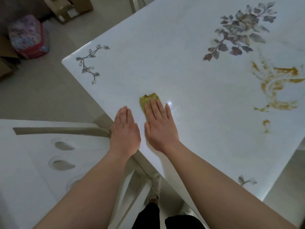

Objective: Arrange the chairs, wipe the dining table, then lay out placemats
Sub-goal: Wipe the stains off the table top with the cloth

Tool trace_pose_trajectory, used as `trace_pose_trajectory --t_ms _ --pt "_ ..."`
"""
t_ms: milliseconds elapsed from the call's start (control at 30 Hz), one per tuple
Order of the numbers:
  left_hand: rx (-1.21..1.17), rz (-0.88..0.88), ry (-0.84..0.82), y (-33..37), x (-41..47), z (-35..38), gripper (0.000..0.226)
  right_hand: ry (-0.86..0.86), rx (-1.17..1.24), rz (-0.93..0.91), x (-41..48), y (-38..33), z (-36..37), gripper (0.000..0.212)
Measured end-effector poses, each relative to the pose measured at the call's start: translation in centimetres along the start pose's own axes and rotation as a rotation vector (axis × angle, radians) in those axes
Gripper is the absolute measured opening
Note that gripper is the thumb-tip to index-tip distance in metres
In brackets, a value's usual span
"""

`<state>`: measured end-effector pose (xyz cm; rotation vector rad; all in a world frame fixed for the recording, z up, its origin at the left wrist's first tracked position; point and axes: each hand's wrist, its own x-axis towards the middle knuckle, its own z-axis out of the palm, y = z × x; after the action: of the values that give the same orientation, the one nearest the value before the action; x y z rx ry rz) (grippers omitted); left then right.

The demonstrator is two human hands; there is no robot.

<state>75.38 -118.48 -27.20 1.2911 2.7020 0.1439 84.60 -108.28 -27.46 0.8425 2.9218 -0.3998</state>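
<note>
The white dining table (pixel 181 66) with printed flowers fills the middle and right. A small yellow-green cloth (pixel 146 100) lies on it near the left edge. My right hand (pixel 160 128) lies flat on the cloth, fingers straight, pressing it to the tabletop. Just left of it, my left hand (pixel 125 131) rests flat on the table's edge with straight fingers and holds nothing. An orange-brown smear (pixel 277 90) streaks the tabletop at the right. A white chair (pixel 41 154) with cut-out holes stands against the table's left side.
On the tiled floor at the upper left stand cardboard boxes (pixel 71 9) and a colourful printed pack (pixel 28 37). The table's near corner is at the lower right. My legs and a shoe (pixel 155 187) show below the table edge.
</note>
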Motion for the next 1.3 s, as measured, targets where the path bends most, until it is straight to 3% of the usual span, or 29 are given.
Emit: trace_pose_trajectory --t_ms 100,333,433,500,667,900,1067,1300 --pt "-0.021 0.018 -0.009 1.8 -1.4 0.3 0.058 0.006 -0.007 0.020 -4.5 2.7 0.2 0.062" --pt "-0.033 0.067 0.016 6.7 -4.1 1.2 0.056 0.074 -0.051 0.370 -10.5 13.9 -1.5 0.065" --pt "-0.014 0.085 0.005 8.8 -5.5 1.5 0.057 0.076 -0.046 0.427 -10.4 15.4 -1.8 0.066" --pt "0.010 0.043 -0.006 10.4 -6.1 1.7 0.057 0.074 -0.039 0.383 -11.0 14.9 -1.7 0.066" --pt "0.067 -0.044 0.005 11.8 -6.2 2.8 0.054 0.032 -0.009 0.071 -13.4 13.5 -1.0 0.063" --pt "-0.043 -0.156 0.118 11.6 -5.5 3.0 0.052 0.014 -0.038 0.007 -10.3 13.7 -1.3 0.065" --pt "-0.071 -0.268 0.089 9.8 -4.2 2.4 0.057 0.019 -0.048 0.013 -6.4 13.0 -1.8 0.066" --pt "-0.107 -0.456 0.099 3.5 2.5 -0.2 0.062 0.005 -0.031 -0.007 4.9 9.7 -2.8 0.060"
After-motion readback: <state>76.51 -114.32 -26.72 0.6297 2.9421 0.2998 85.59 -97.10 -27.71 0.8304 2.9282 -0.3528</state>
